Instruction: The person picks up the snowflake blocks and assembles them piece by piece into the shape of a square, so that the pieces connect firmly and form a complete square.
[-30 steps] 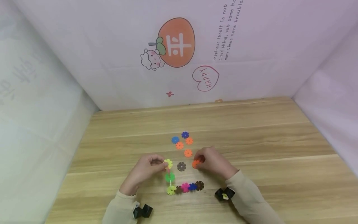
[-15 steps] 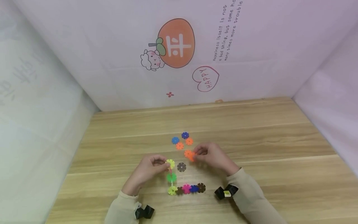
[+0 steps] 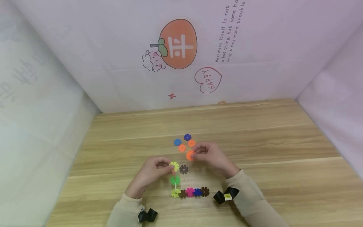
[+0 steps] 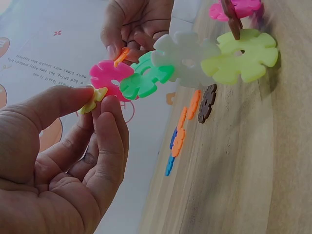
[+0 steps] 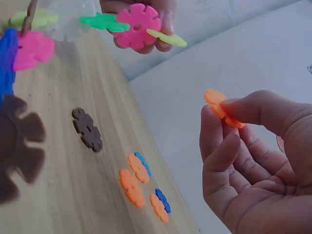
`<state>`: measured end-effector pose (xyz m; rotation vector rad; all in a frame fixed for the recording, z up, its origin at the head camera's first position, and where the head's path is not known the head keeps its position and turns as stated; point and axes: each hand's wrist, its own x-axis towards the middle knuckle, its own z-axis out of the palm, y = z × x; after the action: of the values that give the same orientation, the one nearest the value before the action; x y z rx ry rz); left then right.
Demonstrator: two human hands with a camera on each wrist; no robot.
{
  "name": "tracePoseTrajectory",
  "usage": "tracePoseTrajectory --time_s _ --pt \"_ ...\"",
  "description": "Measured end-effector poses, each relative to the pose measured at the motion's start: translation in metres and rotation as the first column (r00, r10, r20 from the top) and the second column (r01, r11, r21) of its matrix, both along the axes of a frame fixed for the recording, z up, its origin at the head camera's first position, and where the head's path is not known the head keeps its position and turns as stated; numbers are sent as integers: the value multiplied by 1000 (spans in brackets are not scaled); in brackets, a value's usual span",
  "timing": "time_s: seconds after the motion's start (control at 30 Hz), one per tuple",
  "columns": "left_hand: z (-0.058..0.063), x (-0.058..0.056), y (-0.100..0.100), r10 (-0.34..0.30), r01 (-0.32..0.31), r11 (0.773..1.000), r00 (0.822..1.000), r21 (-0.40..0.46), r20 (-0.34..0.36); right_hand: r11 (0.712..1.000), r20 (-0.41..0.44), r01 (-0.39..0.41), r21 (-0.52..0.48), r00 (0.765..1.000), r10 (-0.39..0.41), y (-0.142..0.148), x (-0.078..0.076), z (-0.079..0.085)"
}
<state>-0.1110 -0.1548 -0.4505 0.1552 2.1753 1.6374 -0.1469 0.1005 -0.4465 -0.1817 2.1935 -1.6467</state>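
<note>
Wood table [image 3: 255, 145], white printed cloth [image 3: 113, 44] behind. My left hand [image 3: 151, 172] pinches the end yellow disc [image 3: 175, 166] of a nine-disc chain [image 3: 190, 192]; my right hand [image 3: 210, 156] pinches one orange disc [image 5: 215, 99]. Loose: one brown disc [image 3: 183, 169] between hands, three orange discs [image 5: 131, 187] and two blue discs [image 3: 187, 137] farther out. Versus a second ago: right hand's shifted left, away from me.

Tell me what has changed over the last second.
The right hand carried its orange piece forward and to the left. The left hand, pinching a yellow piece, eased slightly right, and the linked chain shifted with it. Nothing was picked up or released. The loose brown piece stayed put.
</note>
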Motion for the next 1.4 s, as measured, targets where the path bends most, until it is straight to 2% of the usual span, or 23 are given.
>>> tracePoseTrajectory --time_s 0.37,1.4 --pt "-2 0 1 -30 31 999 999 36 -14 999 -11 -32 -35 999 31 -11 3 -2" --pt "-3 -2 1 -31 31 999 999 11 -15 994 -63 -87 -58 994 84 -21 1 -3"
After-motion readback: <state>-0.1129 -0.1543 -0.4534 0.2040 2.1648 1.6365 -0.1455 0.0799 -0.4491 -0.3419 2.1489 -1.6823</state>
